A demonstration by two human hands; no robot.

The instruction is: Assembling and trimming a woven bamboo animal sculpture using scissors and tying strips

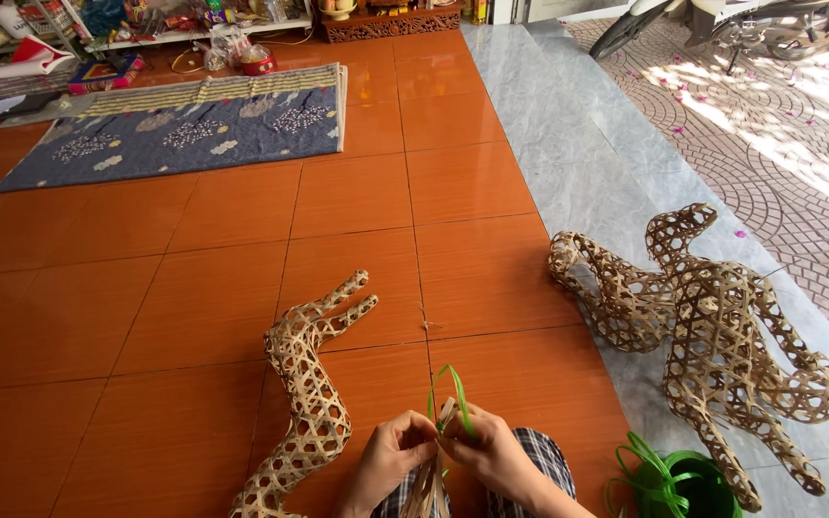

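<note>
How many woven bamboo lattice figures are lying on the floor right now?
3: one left of the hands on the orange tiles, and two at right on the grey floor, a smaller beside a larger, overlapping.

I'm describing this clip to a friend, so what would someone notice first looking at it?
Probably the open-weave bamboo figures: one lies on the orange tiles left of the hands, and two more are heaped on the grey marble strip at right. Next, at bottom centre, the left hand and right hand pinch a bright green strip looped above a bundle of bamboo slats.
</note>
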